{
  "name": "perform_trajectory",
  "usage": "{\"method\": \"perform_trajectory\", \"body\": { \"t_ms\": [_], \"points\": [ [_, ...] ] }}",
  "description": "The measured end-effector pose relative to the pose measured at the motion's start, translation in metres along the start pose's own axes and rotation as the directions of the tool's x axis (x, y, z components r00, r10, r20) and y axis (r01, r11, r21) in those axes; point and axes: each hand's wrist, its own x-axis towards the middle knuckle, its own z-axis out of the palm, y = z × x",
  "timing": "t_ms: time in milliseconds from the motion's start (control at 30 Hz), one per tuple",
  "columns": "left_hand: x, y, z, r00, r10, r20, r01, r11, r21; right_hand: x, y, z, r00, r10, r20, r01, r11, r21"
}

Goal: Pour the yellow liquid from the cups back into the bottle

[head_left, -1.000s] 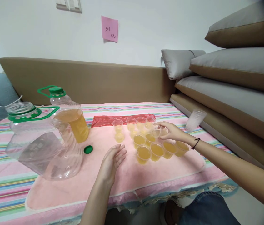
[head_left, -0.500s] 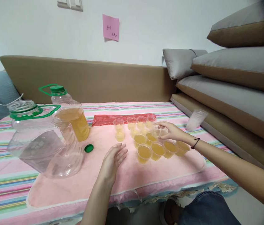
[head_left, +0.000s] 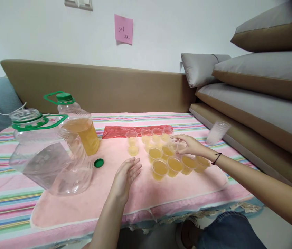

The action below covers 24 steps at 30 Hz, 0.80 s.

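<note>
My right hand [head_left: 189,144] has its fingers and thumb around a clear plastic cup [head_left: 173,145], held over the group of cups. Just in front of it and below stand several clear cups of yellow drink [head_left: 175,166]; more cups [head_left: 157,135] stand in a row behind. My left hand [head_left: 128,174] hovers palm inward over the pink mat, fingers outstretched, holding nothing. It is left of the front cups and nearer to me than a separate cup of pale drink [head_left: 132,149], behind which another cup [head_left: 131,135] stands.
A large open clear jug [head_left: 55,166] stands at the left, a capped jug of amber drink [head_left: 88,136] behind it. A green cap [head_left: 99,163] lies on the pink mat [head_left: 65,211]. Red plastic [head_left: 117,132] lies behind the cups. Stacked clear cups [head_left: 217,133] lean near cushions [head_left: 260,100] at right.
</note>
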Motion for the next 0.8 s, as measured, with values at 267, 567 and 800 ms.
{"method": "perform_trajectory", "body": {
  "t_ms": [267,567,800],
  "points": [
    [0.000,0.000,0.000,1.000,0.003,-0.004,-0.003,1.000,-0.001,0.001,-0.004,0.001,0.997,0.051,-0.053,-0.045,0.994,0.101],
    [0.000,0.000,0.001,1.000,0.002,-0.008,-0.002,1.000,0.004,0.010,0.001,-0.013,0.956,0.260,-0.136,-0.200,0.916,0.347],
    [0.001,-0.001,0.001,1.000,-0.002,-0.011,0.002,1.000,0.006,0.004,0.028,-0.015,0.941,0.247,-0.230,-0.211,0.963,0.169]
  ]
}}
